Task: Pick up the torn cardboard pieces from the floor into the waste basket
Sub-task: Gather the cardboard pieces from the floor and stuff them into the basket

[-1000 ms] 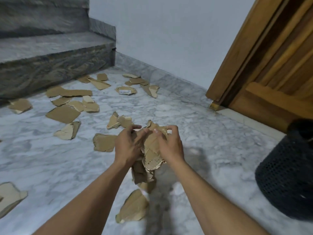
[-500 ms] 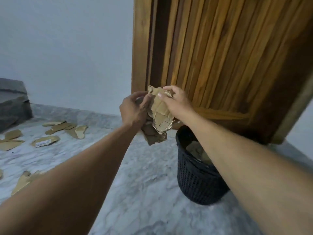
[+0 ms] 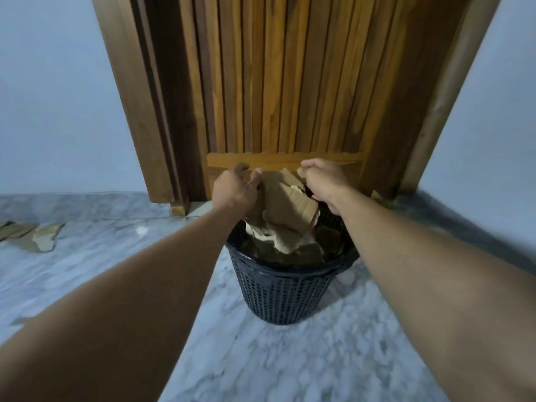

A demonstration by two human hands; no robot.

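The floor is marble. On it at 12 o'clock stands the basket, already filled with cardboard close to its rim. The bundle of torn pieces hangs over the basket's mouth, its lower edges dipping just inside. The left hand curls its fingers round the bundle's 9 o'clock edge, and the right hand pinches its 1 o'clock corner with tightly tucked fingers.

Spill looks like the main risk. The basket is nearly full and the bundle broad, so a stiff piece may bridge the rim and slide out. If one hand lets go first, the bundle would likely swing and shed pieces on the other side. Pressing the load down hard could tip so light a basket.

More scraps lie at 9 o'clock, well apart, and one shows at 2 o'clock by the door, so more trips seem due.
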